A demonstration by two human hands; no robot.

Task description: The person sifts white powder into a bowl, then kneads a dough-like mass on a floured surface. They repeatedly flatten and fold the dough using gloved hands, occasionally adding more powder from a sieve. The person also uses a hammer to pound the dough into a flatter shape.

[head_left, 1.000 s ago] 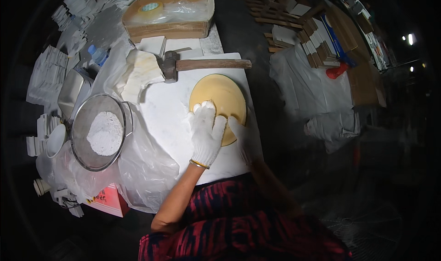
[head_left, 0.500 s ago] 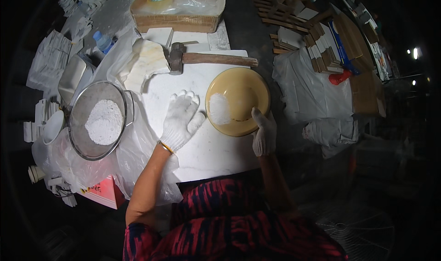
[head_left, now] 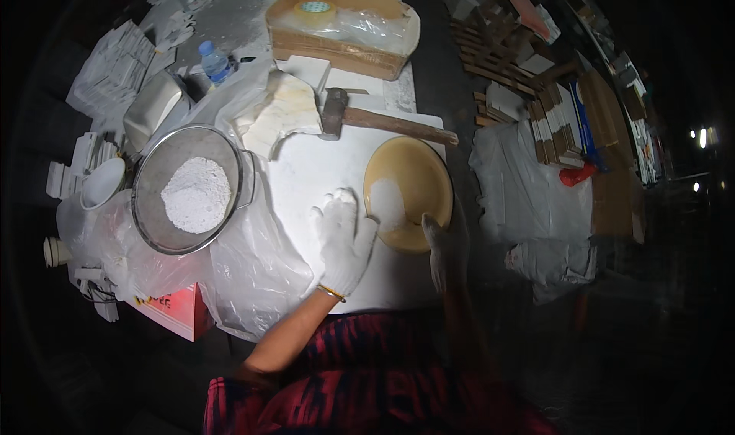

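print in few spots, none safely legible. dark characters with yellow marks beside them — on upper face of pink-red box, lower left, tilted. small blue-green print on core of tape roll in cardboard carton — too small to read. blue label on clear bottle, wording too small to tell.
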